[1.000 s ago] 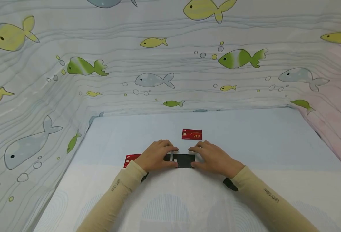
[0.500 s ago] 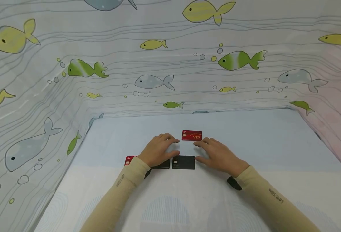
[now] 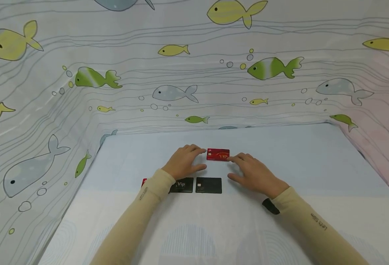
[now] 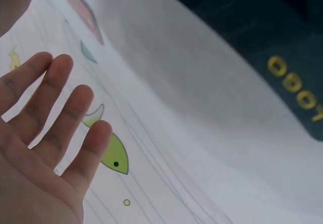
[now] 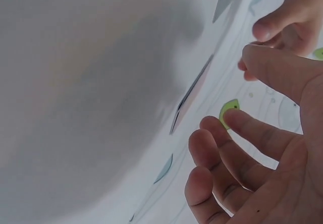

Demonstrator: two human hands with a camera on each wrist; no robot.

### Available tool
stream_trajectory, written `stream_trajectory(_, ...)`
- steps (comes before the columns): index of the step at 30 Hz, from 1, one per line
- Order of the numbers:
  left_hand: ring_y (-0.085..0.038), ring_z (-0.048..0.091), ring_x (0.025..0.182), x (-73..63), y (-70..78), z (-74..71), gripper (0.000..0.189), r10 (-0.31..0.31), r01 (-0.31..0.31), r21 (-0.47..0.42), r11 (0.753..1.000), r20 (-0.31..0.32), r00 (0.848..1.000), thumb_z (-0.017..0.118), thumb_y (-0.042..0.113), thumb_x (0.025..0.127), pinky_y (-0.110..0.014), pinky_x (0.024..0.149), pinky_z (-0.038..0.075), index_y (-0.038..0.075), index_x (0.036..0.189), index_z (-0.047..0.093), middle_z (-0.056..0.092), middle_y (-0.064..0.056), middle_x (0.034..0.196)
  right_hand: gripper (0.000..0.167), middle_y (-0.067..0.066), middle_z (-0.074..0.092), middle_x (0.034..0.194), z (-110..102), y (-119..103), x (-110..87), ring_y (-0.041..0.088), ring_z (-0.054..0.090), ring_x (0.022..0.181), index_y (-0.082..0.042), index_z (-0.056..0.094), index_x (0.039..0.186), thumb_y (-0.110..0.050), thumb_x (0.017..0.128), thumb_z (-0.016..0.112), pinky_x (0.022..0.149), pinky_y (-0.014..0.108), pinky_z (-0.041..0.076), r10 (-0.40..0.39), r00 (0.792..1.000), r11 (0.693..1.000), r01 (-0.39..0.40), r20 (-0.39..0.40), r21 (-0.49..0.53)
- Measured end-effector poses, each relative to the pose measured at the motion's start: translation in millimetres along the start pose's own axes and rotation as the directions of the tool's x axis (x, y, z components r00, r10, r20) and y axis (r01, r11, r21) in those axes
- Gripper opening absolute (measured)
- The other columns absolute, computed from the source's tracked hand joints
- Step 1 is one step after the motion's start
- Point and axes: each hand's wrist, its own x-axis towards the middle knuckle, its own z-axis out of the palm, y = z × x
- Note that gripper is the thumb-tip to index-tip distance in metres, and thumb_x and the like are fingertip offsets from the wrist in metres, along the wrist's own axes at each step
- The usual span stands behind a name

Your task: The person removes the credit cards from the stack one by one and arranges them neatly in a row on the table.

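Head view: holds left hand [image 3: 184, 162] and right hand [image 3: 255, 173] apart, flanking red VIP card [image 3: 218, 154] on desk [image 3: 300, 158]; could skew it by pushing unevenly. Left wrist: spreads empty fingers [image 4: 69, 118] clear of dark gold-numbered card [image 4: 252, 37]; might drag it by sleeve [image 3: 145, 208]. Right wrist: grips nothing.

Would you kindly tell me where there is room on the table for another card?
The table is bare between the left sleeve and right sleeve, nearer than the black cards, and right of the right hand. The middle is crowded: that hand and the left hand flank the far red card.
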Motion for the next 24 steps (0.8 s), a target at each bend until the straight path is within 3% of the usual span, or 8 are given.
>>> stream_trajectory(11,-0.025,0.052,0.131,21.4,-8.0,3.4,0.066,-0.023,0.021,0.028,0.999,0.103,0.994,0.073,0.046,0.092,-0.043,0.111,0.041,0.017,0.148,0.053,0.058,-0.004,0.143,0.063,0.014,0.061,0.133,-6.9,12.2,1.9,0.033,0.057,0.122,-0.007,0.056,0.143,-0.034,0.090,0.078,0.101,0.051,0.049,0.028,1.000,1.000,-0.028,0.013,0.006)
stream_trajectory(24,-0.026,0.052,0.130,43.1,-11.5,7.1,0.063,-0.035,0.030,0.034,0.999,0.157,0.987,0.074,0.045,0.092,-0.043,0.110,0.042,0.015,0.145,0.056,0.059,-0.007,0.140,0.064,0.015,0.060,0.136,-11.1,21.3,8.3,0.033,0.056,0.123,-0.008,0.055,0.144,-0.034,0.090,0.078,0.101,0.051,0.049,0.071,0.997,0.997,-0.073,0.037,0.032)
